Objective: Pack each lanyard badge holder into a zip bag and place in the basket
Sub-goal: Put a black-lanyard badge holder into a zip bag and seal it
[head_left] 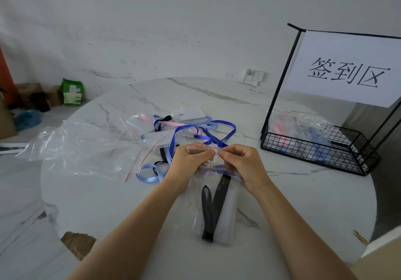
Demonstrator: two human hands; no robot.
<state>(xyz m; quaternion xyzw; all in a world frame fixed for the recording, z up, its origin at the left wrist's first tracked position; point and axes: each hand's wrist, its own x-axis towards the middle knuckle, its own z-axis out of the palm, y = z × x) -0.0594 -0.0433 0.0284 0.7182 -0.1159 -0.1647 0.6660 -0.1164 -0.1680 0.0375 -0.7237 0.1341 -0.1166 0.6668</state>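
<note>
A clear zip bag (223, 210) with a red seal line hangs between my hands over the table, holding a badge holder with a black lanyard (213, 212). My left hand (191, 163) pinches the bag's top edge on the left, and my right hand (245, 164) pinches the same seal strip on the right. Behind my hands lies a tangle of loose lanyard badge holders (184, 127) in blue, light blue, pink and black. The black wire basket (321, 149) stands at the right with packed bags inside.
A pile of empty zip bags (86, 149) lies on the left of the round marble table (108, 203). Above the basket a frame carries a white paper sign (347, 71). Boxes and a green packet (71, 92) sit on the floor at far left.
</note>
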